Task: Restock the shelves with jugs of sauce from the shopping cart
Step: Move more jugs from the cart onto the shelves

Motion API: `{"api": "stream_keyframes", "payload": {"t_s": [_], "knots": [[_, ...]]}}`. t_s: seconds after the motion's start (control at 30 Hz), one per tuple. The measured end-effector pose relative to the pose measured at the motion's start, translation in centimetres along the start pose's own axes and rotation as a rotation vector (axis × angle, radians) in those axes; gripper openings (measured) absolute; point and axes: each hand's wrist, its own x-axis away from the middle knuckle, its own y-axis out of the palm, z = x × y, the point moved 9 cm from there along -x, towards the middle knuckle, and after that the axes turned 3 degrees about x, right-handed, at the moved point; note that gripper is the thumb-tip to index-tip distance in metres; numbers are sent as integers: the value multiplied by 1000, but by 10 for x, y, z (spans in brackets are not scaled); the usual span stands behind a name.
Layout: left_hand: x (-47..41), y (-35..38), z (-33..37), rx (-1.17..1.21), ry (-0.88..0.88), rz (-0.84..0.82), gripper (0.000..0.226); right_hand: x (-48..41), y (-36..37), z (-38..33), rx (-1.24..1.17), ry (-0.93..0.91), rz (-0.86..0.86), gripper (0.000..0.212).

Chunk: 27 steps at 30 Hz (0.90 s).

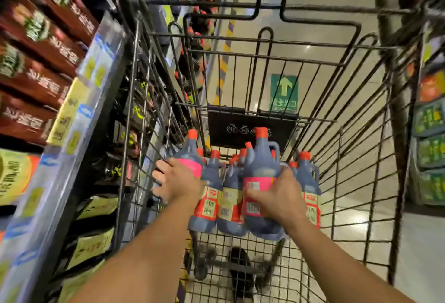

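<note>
Head cam: both hands in the cart (361, 134). Left hand (178, 180) wraps one jug (192, 158) by the left wire wall, right hand (277, 196) clamps another (261, 170) (raised above the rest (228, 192)). Shelf (79, 115) crowds left; cart's right half open.

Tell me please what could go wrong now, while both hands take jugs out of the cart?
1. The right hand grips a tall jug by its smooth body, not by the handle, so it might slip.
2. The left hand holds another jug close to the cart's wire side; the jug or the fingers could knock against the wire.
3. The remaining jugs stand tightly together, so lifting two out may tip a neighbour.
</note>
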Motion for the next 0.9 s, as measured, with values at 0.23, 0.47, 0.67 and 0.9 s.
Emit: {"api": "stream_keyframes", "payload": {"t_s": [0.23, 0.47, 0.67, 0.9], "knots": [[12, 5, 4, -23, 52, 72, 100, 7, 2, 12, -13, 16, 9, 94], [26, -6, 2, 11, 118, 45, 100, 23, -2, 16, -51, 15, 36, 94], [67, -9, -9, 275, 159, -61, 101, 49, -21, 7, -87, -43, 69, 82], [127, -62, -33, 774, 260, -77, 108, 102, -64, -28, -129, -159, 136, 67]]}}
